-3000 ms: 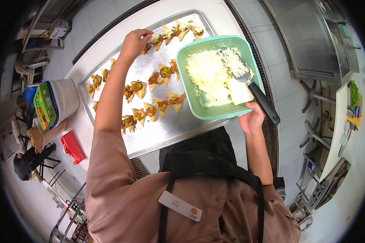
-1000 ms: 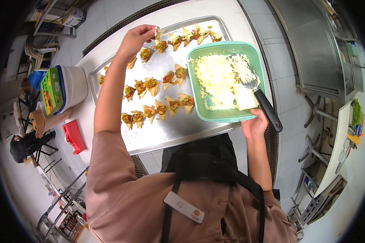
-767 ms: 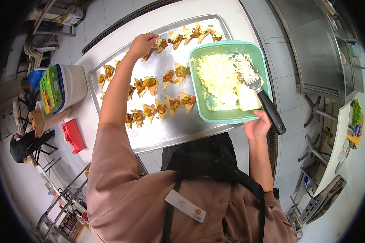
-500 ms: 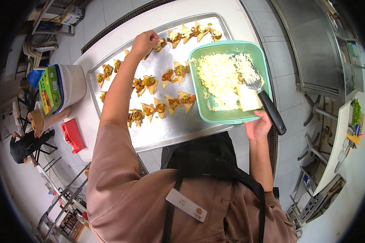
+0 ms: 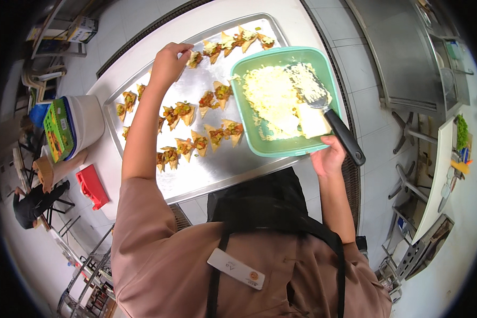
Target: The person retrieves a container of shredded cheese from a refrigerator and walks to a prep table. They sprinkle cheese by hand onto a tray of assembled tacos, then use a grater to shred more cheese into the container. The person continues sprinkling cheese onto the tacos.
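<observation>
— Both hands busy? Where's the left hand [image 5: 167, 63]?
— Arm stretched far over the tray [image 5: 249, 168]; fingers pinched above a topped chip [image 5: 194, 59]; right hand [image 5: 328, 157] curled on the green tub's [image 5: 281, 150] near rim, beside the spatula [image 5: 328, 119].

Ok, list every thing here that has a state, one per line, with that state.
Left hand: fingers pinched over a topped chip on the metal tray.
Right hand: at the green tub's near edge.
Green tub: open, holding shredded cheese.
Spatula: resting in the tub.
White bucket: lying on its side.
</observation>
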A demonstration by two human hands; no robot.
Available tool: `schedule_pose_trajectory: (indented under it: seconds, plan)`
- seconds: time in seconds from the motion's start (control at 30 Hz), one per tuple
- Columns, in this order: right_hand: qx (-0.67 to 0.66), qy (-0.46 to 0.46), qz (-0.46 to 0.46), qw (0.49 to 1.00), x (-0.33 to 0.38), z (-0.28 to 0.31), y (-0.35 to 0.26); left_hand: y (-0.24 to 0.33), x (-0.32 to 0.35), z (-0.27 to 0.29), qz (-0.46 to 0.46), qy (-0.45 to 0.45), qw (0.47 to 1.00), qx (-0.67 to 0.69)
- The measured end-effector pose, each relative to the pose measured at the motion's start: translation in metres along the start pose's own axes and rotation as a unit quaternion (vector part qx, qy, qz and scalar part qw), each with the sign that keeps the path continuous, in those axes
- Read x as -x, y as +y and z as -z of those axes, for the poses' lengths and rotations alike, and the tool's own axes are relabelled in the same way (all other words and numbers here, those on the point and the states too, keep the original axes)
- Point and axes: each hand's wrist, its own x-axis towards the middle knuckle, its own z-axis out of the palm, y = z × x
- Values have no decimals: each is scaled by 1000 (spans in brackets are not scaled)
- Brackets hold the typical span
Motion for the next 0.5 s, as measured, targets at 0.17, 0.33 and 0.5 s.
schedule_pose_trajectory:
  seconds: [0.17,0.33,0.5]
  plan:
    - [34,8,-9,999,0,2,-3,92,30,7,-119,-118,970,178]
    - [53,8,-24,998,5,-5,2,136,48,-5,-270,-120,953,64]
    - [28,12,-12,999,2,-3,8,139,50,-14,-245,-146,958,13]
